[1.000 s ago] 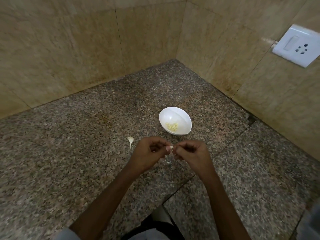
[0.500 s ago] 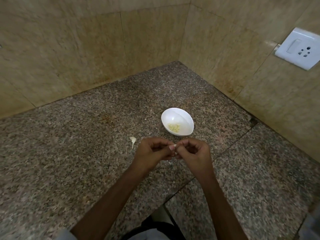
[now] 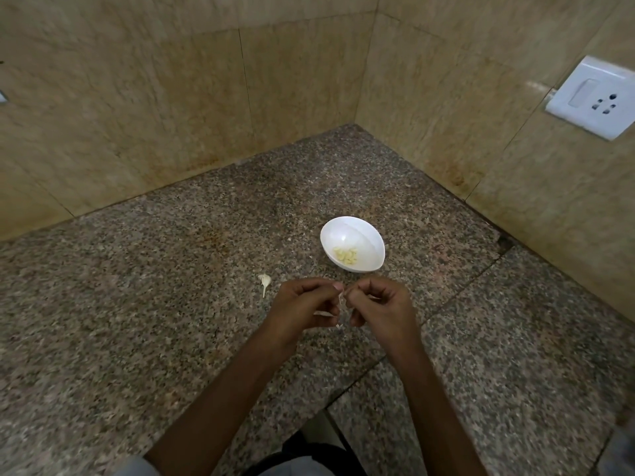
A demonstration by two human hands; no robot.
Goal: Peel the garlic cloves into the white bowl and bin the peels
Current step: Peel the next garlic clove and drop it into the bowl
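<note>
Both forearms (image 3: 220, 400) bare, a grey sleeve edge (image 3: 137, 467) above the left.

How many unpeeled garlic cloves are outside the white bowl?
2. The loose clove lies on the counter, left of the left hand. The held clove is pinched between that hand and the right hand, mostly hidden. Others may be hidden under the hands.
</note>
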